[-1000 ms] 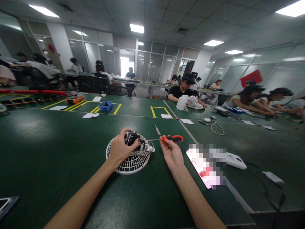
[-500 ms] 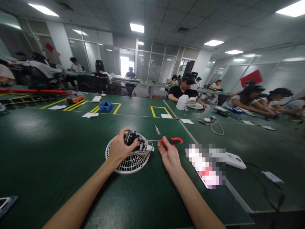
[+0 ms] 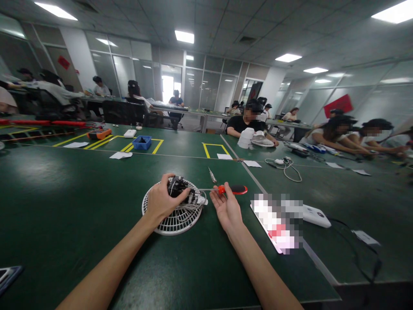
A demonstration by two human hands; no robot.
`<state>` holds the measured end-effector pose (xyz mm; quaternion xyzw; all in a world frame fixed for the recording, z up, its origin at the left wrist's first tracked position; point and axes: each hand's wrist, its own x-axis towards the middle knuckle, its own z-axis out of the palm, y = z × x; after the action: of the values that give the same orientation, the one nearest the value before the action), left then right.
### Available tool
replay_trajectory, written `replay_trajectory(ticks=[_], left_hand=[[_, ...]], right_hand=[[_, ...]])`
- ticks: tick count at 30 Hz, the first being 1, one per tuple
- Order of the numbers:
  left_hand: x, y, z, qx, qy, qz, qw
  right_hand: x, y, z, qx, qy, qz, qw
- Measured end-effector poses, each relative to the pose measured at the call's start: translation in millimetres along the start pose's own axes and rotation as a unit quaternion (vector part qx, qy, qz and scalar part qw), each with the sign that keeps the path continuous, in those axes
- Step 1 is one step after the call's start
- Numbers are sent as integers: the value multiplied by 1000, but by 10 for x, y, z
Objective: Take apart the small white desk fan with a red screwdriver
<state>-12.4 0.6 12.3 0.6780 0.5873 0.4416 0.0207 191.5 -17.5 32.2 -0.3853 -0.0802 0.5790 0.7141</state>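
Note:
A round white fan grille (image 3: 176,226) lies on the green table, with a black fan motor (image 3: 177,186) and loose pale wires on top of it. My left hand (image 3: 164,199) is closed around the motor, thumb on its near side. In my right hand (image 3: 228,206) is a screwdriver with a red and black handle (image 3: 238,190), held level between thumb and fingers. Its metal shaft points left and reaches the motor assembly; whether the tip sits in a screw is hidden. Just beyond lies a smaller clear-handled screwdriver (image 3: 212,175).
Right of my hand lies a phone (image 3: 274,228), partly blurred, beside a white device (image 3: 316,215) with a dark cable. Farther off are a blue bin (image 3: 142,143), a coiled grey cord (image 3: 290,168) and paper slips. A co-worker (image 3: 248,122) sits across the table.
My right fingers have loosened and opened out somewhat around the screwdriver, which stays in place. My left hand keeps its hold on the motor. The view has shifted slightly.

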Motion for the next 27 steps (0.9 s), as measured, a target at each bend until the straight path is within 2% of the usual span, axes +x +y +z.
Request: replay_trajectory(ticks=[10,20,27], left_hand=[[-8,-15,7,9,-3,-13,1000],[-3,-8,22,18,2,12,1000],[-9,0,20,16,3,1,1000]], right_hand=[[84,-13,-63,-10,-23,-47,999],[102,-22,-55,30,-26,23,999],[128,39,-90,-21,-4,10,1000]])
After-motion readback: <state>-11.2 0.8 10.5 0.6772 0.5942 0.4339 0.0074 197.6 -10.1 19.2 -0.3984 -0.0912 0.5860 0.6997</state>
